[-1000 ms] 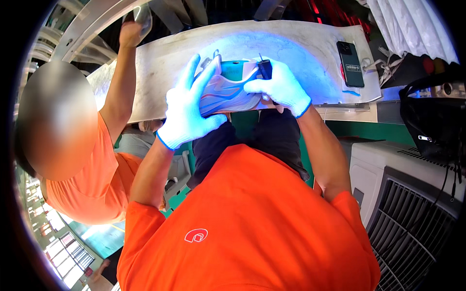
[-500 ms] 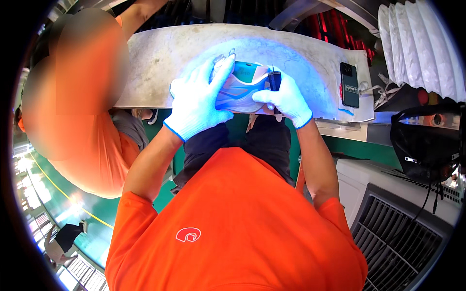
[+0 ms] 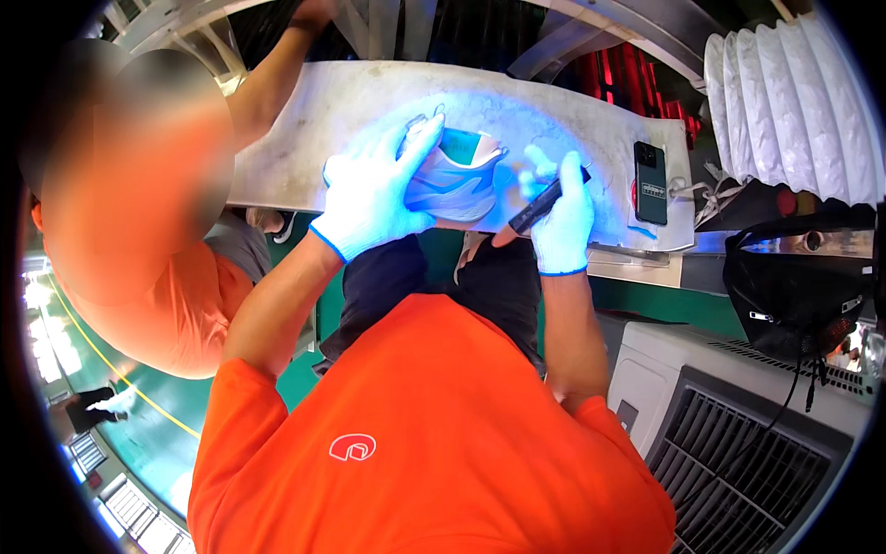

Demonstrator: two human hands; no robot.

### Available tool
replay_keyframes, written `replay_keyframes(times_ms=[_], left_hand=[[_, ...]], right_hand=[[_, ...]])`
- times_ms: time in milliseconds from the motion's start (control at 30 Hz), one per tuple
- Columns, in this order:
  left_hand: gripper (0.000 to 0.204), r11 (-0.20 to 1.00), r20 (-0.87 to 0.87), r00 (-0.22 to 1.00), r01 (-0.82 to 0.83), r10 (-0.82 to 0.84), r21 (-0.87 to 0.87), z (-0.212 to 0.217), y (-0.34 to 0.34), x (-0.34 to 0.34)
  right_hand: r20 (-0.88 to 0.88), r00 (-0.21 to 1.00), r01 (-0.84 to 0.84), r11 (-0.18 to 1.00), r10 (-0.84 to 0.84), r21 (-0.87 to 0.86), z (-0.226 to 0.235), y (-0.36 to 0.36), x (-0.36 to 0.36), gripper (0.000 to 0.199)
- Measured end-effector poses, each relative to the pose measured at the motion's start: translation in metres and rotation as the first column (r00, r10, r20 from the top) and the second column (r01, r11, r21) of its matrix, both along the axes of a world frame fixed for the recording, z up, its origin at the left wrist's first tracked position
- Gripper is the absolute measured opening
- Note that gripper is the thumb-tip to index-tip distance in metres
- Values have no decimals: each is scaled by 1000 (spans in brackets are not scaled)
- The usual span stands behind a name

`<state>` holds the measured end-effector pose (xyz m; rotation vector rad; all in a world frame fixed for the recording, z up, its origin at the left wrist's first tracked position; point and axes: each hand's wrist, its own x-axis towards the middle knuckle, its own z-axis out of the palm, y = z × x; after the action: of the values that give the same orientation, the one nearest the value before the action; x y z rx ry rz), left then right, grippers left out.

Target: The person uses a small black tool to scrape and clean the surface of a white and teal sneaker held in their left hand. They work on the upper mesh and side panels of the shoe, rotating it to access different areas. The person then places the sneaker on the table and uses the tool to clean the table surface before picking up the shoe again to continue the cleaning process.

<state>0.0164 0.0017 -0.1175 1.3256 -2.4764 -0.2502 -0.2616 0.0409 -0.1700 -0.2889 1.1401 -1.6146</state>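
My left hand (image 3: 377, 192), in a white knit glove with a blue cuff, grips a pale sports shoe (image 3: 454, 192) by its front part. The shoe's heel points right, and its teal insole shows in the opening. My right hand (image 3: 567, 222), gloved the same way, is shut on a slim black-handled tool (image 3: 537, 209), held slanted with its lower end toward me. That end is blurred, so its kind is unclear. The right hand is apart from the shoe, just right of its heel. Blue light falls on both gloves and the shoe.
A pale worktop (image 3: 378, 88) runs across. At its right lie a black phone (image 3: 651, 180) and a blue strip (image 3: 641, 232). A co-worker in orange (image 3: 138, 231) is at left. Right are a white ribbed duct (image 3: 784, 111), a black bag (image 3: 794, 286) and a grilled grey machine (image 3: 757, 443).
My right hand has moved right, away from the shoe's heel, and the black-handled tool has turned from upright to slanted. The left hand still grips the shoe.
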Motion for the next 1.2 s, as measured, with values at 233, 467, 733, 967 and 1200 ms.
replay_keyframes(times_ms=[233, 467, 733, 967, 1200], left_hand=[[118, 995, -68, 997, 37, -43, -92, -4, 1, 1], [117, 1000, 13, 1000, 4, -4, 8, 5, 8, 0], [105, 995, -139, 988, 53, -65, -84, -23, 6, 7], [107, 997, -213, 976, 29, -43, -66, -39, -5, 5], [106, 998, -226, 973, 29, -42, -62, -33, -11, 9]], right_hand=[[-458, 884, -228, 943, 96, -243, 8, -22, 57, 46], [-656, 754, -125, 986, 24, -108, 3, -22, 79, 53], [-733, 677, -128, 991, 68, -26, 1, -14, 92, 60], [-648, 762, -20, 998, -23, -59, 6, -15, 99, 58], [-584, 812, 9, 1000, 7, 24, 1, -21, 90, 59]])
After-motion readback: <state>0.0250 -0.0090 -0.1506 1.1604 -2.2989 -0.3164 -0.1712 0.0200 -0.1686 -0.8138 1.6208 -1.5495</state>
